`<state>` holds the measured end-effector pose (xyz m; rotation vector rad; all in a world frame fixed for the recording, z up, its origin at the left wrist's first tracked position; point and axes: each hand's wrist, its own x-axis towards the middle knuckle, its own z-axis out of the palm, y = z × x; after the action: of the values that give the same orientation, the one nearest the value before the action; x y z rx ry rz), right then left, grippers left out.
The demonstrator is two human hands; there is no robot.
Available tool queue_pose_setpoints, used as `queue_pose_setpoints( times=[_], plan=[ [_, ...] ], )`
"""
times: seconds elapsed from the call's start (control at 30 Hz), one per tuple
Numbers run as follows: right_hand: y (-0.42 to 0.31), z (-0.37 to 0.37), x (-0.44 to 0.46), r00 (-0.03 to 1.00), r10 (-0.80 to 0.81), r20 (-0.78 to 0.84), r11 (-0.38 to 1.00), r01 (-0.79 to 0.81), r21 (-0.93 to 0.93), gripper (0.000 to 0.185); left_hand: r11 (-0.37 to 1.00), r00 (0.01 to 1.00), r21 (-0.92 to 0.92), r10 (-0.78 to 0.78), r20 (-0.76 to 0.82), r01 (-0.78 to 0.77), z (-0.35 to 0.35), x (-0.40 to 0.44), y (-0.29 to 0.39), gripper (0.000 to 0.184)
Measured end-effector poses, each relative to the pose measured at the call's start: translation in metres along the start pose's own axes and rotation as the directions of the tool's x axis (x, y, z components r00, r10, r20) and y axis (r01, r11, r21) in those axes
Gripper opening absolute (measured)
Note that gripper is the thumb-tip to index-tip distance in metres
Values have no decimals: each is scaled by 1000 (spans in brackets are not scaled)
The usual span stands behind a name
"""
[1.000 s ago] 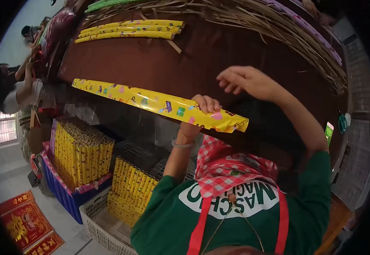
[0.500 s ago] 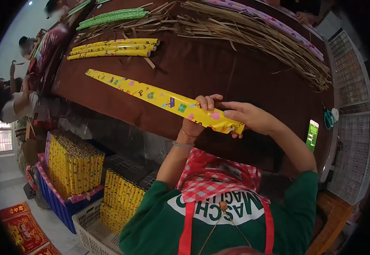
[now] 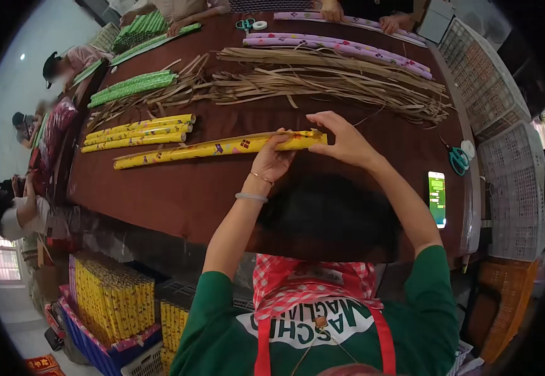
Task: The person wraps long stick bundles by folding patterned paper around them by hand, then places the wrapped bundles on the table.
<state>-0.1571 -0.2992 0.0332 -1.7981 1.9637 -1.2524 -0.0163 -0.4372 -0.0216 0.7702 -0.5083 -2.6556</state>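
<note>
- Fingers [image 3: 279, 139] of the left hand [image 3: 269, 166] curl around a yellow tube [image 3: 200, 150], close to its right end, a hold that probably keeps the long piece steady.
- Right hand [image 3: 347, 145] arches at that end, thumb and fingertips spread apart with the tube's tip between them; whether the thumb touches it, I cannot tell.
- Yellow tube stretches leftward over the brown-covered tabletop [image 3: 134, 188]: glossy, printed with small coloured pictures, crumpled at the right end, a brown strip along its far edge. Whether its left end rests on the cover is unclear.
- To the right, a phone [image 3: 436, 199] lies face up, with teal-handled scissors [image 3: 458, 161] and a white ring-shaped roll [image 3: 468, 148] just beyond, likely set aside to leave room for the long tube.
- Past the tube, at left, yellow rolls [image 3: 136, 136] lie side by side, slim, shiny and round-ended, perhaps grouped for tidiness.
- Farther, brown strips [image 3: 322, 88], flat, thin and dry-looking, overlap in a loose lengthwise heap, seemingly within reach.
- Beyond, smooth purple rolls [image 3: 335, 45] lie lengthwise, and a co-worker's hand [image 3: 332, 12] is at the far edge.
</note>
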Motion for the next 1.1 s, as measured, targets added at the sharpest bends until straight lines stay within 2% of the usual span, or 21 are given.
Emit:
queue_pose_setpoints(
  times=[0.03,0.07,0.13,0.27,0.33,0.37,0.43,0.5,0.67,0.73,0.83,0.9,1.03,1.1],
  plan=[
    [3,-1,1,991,110,74,983,-119,138,40,1000,1000,12,-8,5,8,1,3,-3,28],
    [10,1,-1,992,114,60,983,-122,138,40,1000,1000,-12,-24,17,24,1,6,-8,28],
    [23,7,-4,943,331,27,906,-325,272,32,998,995,-32,-48,86,50,2,7,-15,27],
    [40,5,-18,919,391,-45,877,-357,322,22,997,994,10,-72,77,72,3,12,-27,26],
    [55,1,-23,902,420,-97,802,-318,506,18,995,992,46,-91,91,88,6,16,-33,23],
    [63,-2,-25,887,446,-119,805,-339,486,17,994,991,47,-99,90,95,3,21,-38,23],
    [66,-7,-31,873,466,-144,784,-332,524,16,996,970,60,-73,231,61,-2,31,-44,23],
    [67,-10,-31,861,477,-177,753,-296,588,17,994,974,86,-88,210,72,-4,34,-44,23],
    [69,-7,-32,846,507,-163,719,-312,621,17,992,975,94,-96,201,79,-3,27,-42,30],
    [66,-6,-32,836,518,-179,712,-306,632,17,993,960,116,-57,273,26,1,24,-42,34],
    [59,-9,-34,835,515,-193,759,-340,555,13,992,957,118,-67,283,34,-5,27,-43,37],
    [56,-11,-35,875,366,-317,891,-231,390,11,991,950,123,-88,301,53,-8,29,-42,38],
    [44,-18,-38,890,372,-262,880,-248,406,10,991,936,121,-95,338,57,-6,27,-42,40],
    [33,-18,-44,913,280,-298,935,-188,302,9,991,931,134,-63,358,16,-16,31,-44,40]
  ],
)
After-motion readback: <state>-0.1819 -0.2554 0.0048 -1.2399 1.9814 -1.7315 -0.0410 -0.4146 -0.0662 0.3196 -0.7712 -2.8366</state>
